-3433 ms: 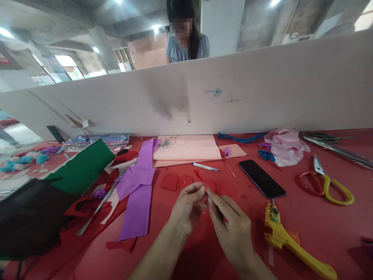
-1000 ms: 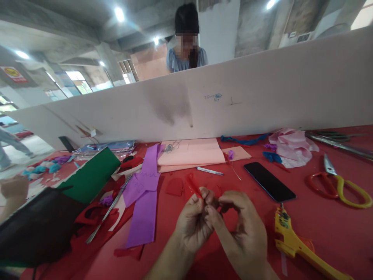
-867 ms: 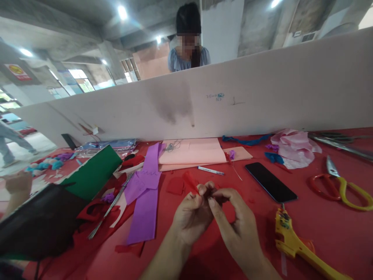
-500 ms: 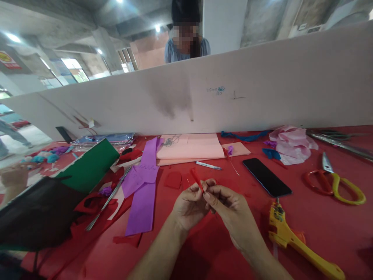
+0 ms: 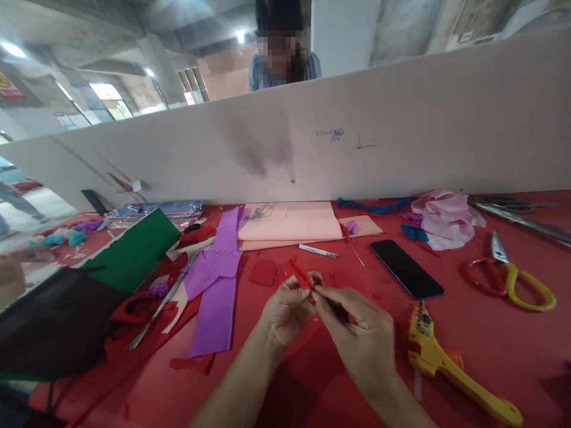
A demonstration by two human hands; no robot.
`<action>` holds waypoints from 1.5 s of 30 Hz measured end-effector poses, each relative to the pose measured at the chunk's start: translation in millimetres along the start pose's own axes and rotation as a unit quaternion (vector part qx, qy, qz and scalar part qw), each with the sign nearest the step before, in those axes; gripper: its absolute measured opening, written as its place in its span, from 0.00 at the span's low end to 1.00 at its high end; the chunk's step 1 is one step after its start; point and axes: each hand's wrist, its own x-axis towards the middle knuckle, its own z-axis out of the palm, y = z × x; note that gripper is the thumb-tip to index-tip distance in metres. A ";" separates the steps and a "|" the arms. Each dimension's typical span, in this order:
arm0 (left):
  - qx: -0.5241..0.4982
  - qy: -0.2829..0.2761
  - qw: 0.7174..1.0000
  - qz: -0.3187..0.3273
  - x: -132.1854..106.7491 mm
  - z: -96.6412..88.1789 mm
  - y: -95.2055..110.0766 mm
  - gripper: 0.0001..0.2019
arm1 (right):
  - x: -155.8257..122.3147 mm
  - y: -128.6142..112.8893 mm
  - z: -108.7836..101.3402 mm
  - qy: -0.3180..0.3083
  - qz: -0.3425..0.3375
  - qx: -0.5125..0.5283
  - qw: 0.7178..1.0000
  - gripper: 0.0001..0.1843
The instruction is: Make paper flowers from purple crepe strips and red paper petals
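Between my two hands, over the middle of the red table, is a narrow folded strip of red crepe paper. My left hand pinches it between thumb and fingers. My right hand meets it from the other side, thumb and forefinger closed on its lower end. The fingertips of both hands nearly touch and hide that end. A red rounded cut piece lies on the table just left of them, and a white pen lies beyond.
To the right are a black phone, a yellow glue gun and red-and-yellow scissors. Purple paper strips, a green sheet and a black bag lie left. A white partition stands behind; a person is beyond it.
My right hand has turned, its fingers curling further under around the lower end of the red strip. My left hand keeps its pinch. The whole view has shifted slightly.
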 end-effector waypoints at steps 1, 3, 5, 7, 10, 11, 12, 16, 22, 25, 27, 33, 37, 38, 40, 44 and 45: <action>0.009 0.013 1.000 0.011 0.3 0.4 0.3 0.15 | -0.3 1.8 -0.2 0.007 -0.033 -0.033 0.999 0.07; 0.024 0.035 0.999 0.029 0.9 1.2 0.9 0.14 | -0.2 5.6 -0.7 0.015 -0.082 -0.092 0.992 0.07; 0.035 0.043 0.998 0.034 1.8 1.3 0.8 0.12 | 0.6 8.9 -1.2 0.017 -0.113 -0.136 0.984 0.07; 0.038 0.045 0.998 0.036 2.9 0.3 0.1 0.11 | 1.4 11.5 -1.4 0.018 -0.140 -0.169 0.976 0.07; 0.040 0.045 0.997 0.038 4.8 -1.8 -1.1 0.09 | 2.0 14.1 -1.1 0.011 -0.164 -0.198 0.966 0.07; 0.043 0.044 0.997 0.037 5.2 -2.3 -1.2 0.09 | 2.0 14.6 -0.8 0.009 -0.166 -0.203 0.965 0.07; 0.047 0.042 0.997 0.036 5.6 -2.7 -1.2 0.09 | 1.9 15.2 -0.4 0.009 -0.166 -0.205 0.964 0.07; 0.055 0.032 0.997 0.038 6.5 -3.6 -0.1 0.11 | 1.2 17.1 1.1 0.019 -0.158 -0.195 0.968 0.06; 0.048 0.029 0.998 0.033 7.6 -7.4 -0.1 0.13 | -0.4 17.9 2.5 0.009 -0.080 -0.130 0.988 0.04; 0.046 0.030 0.998 0.034 8.8 -9.7 -0.7 0.12 | -1.6 18.4 2.8 0.001 -0.022 -0.088 0.996 0.05; 0.041 0.033 0.998 0.037 9.5 -10.7 -1.3 0.12 | -2.2 19.2 3.2 -0.002 0.007 -0.068 0.998 0.05; 0.038 0.045 0.998 0.039 10.8 -12.7 -3.4 0.12 | -3.6 21.2 4.0 0.000 -0.011 -0.077 0.997 0.04; 0.036 0.042 0.997 0.046 9.6 -10.9 -4.0 0.11 | -3.2 21.1 3.8 0.003 -0.050 -0.113 0.992 0.04; 0.036 0.042 0.997 0.047 9.0 -9.4 -3.9 0.11 | -2.9 21.1 3.7 0.004 -0.058 -0.119 0.991 0.04; 0.034 0.048 0.997 0.048 7.9 -5.8 -3.5 0.11 | -2.3 21.4 3.4 0.009 -0.076 -0.130 0.989 0.04; 0.040 0.055 0.996 0.055 6.8 0.4 -3.3 0.11 | -1.6 22.7 3.1 0.015 -0.121 -0.159 0.980 0.04; 0.046 0.052 0.996 0.058 6.8 1.2 -3.6 0.11 | -1.6 23.1 3.1 0.014 -0.127 -0.167 0.978 0.04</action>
